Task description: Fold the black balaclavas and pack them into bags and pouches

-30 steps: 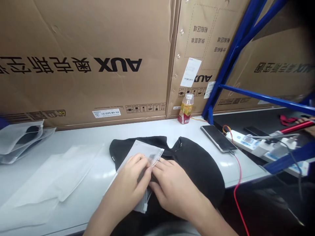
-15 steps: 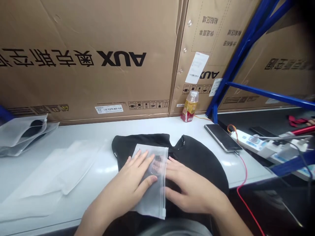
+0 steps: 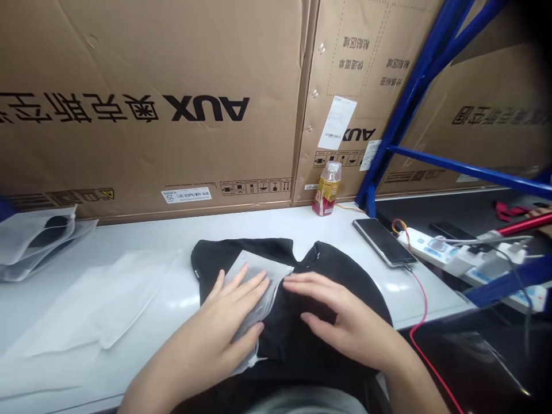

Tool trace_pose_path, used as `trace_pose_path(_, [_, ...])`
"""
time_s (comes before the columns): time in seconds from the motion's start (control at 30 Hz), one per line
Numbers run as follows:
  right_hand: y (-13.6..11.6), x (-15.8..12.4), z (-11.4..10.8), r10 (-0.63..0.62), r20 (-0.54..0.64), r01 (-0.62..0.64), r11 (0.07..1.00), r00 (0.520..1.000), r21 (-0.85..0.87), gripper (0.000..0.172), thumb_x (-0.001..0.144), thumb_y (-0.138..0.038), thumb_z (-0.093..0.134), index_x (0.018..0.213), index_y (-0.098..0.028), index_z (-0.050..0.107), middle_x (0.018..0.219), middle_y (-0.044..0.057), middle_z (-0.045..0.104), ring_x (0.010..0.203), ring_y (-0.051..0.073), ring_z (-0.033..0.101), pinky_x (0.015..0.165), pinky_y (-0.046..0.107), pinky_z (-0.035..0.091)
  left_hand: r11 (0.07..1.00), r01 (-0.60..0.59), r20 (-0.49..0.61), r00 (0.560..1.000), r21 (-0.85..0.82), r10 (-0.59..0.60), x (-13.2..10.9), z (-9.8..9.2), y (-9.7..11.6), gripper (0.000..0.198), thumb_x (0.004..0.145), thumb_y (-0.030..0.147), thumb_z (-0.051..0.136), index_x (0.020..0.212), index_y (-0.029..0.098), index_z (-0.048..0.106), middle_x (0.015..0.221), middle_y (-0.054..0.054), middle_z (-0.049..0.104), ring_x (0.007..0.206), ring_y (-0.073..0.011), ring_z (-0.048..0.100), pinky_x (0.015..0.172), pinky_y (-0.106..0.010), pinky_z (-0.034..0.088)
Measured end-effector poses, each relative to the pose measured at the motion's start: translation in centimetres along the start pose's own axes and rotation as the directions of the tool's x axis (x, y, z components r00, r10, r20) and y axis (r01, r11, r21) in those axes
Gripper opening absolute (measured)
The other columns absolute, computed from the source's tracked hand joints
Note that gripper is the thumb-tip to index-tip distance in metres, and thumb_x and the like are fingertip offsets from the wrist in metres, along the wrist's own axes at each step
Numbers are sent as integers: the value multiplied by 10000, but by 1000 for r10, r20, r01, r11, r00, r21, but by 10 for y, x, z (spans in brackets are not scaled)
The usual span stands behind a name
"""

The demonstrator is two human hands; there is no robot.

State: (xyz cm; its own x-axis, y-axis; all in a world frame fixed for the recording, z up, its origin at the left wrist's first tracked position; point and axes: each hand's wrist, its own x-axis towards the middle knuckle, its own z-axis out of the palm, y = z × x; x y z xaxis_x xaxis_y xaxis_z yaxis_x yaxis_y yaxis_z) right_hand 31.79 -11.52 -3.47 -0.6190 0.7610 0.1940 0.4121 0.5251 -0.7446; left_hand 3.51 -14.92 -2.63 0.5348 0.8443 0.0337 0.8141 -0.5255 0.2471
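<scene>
A frosted zip bag (image 3: 255,265) lies on a black cloth item (image 3: 353,282), its right side bent up and its slider near the lower end. My left hand (image 3: 235,313) rests flat on the bag with fingers spread. Beside the bag's upper right corner, my right hand (image 3: 332,310) is open over the black cloth, thumb apart from the fingers; whether its fingertips touch the bag's edge I cannot tell. The cloth is spread at the table's front edge, and its lower part runs out of sight below my hands.
Frosted bags (image 3: 86,305) lie flat on the white table (image 3: 142,230) at left, with more bags (image 3: 34,241) behind. A phone (image 3: 384,241) on a red cable, a drink bottle (image 3: 328,190) and a power strip (image 3: 440,247) are at right. Large cartons (image 3: 150,57) and a blue frame (image 3: 414,86) stand behind.
The bag's right side has gone from flat to bent and folded inward. My right hand has come off the bag's zip edge and moved slightly right. My left hand stays on the bag.
</scene>
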Motion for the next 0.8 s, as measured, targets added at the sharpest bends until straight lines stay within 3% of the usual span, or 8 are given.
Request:
trace_pose_path(0.07, [6,3,-1,10,-25,-14,986,1000,-167,772,880,-74,626,1573,-374,463,1692,15,389,1579,270,312,1245,521,382,999,-26,-46,999,26,28,-1,-2,9,690,1028,186,445,1674,327,251,1683,-18,395,1603,-306,255,1282,-657,230])
trace_pose_path(0.13, [5,11,4,-31,35,39,964,999,-264,851,838,-57,650,1593,-379,423,1695,4,386,1592,281,264,1242,525,374,998,-24,-91,995,55,28,-3,-1,21,696,996,179,470,1660,315,309,1642,-30,467,1586,-328,304,1264,-679,260])
trace_pose_path(0.23, [-2,25,13,-118,110,147,938,987,-315,659,883,-80,664,1489,-311,544,1456,26,653,1418,247,512,1152,446,443,993,27,-128,992,111,-13,-11,8,35,741,977,511,602,1647,319,351,1651,-78,438,1539,-422,372,1211,-742,314])
trace_pose_path(0.3, [-6,30,16,-152,89,174,910,984,-377,432,942,-111,647,1344,-270,636,1234,25,745,1234,228,626,1051,419,467,987,59,-144,989,152,-37,-16,17,38,839,902,604,672,1636,318,381,1661,-108,407,1511,-475,395,1180,-775,333])
trace_pose_path(0.4, [-7,28,15,-191,0,166,854,982,-493,223,988,-103,597,1133,-245,688,1015,19,736,1030,221,646,915,401,446,974,95,-178,982,205,-58,-20,23,32,724,927,318,595,1625,304,406,1649,-84,439,1503,-456,420,1167,-746,387])
trace_pose_path(0.57, [-2,20,13,-190,-134,71,793,973,-604,233,970,-34,526,1032,-219,652,935,37,656,840,222,553,739,371,401,961,142,-235,968,236,-85,-6,14,20,700,895,37,389,1533,283,538,1564,-13,573,1414,-320,577,1110,-527,553])
trace_pose_path(0.7, [-3,17,5,-81,-25,56,857,996,-513,307,913,19,543,1057,-231,649,1020,34,651,930,226,581,808,360,482,971,101,-114,990,215,-78,-3,2,19,646,901,76,507,1497,312,587,1513,-26,624,1362,-350,617,1056,-549,583])
trace_pose_path(0.8, [-7,11,-6,-55,41,66,933,998,-353,284,938,-141,685,1188,-273,655,1165,31,668,1092,234,607,925,372,534,994,-8,25,1000,110,5,-19,-10,6,832,865,297,754,1610,415,402,1639,-16,457,1474,-371,498,1105,-540,544])
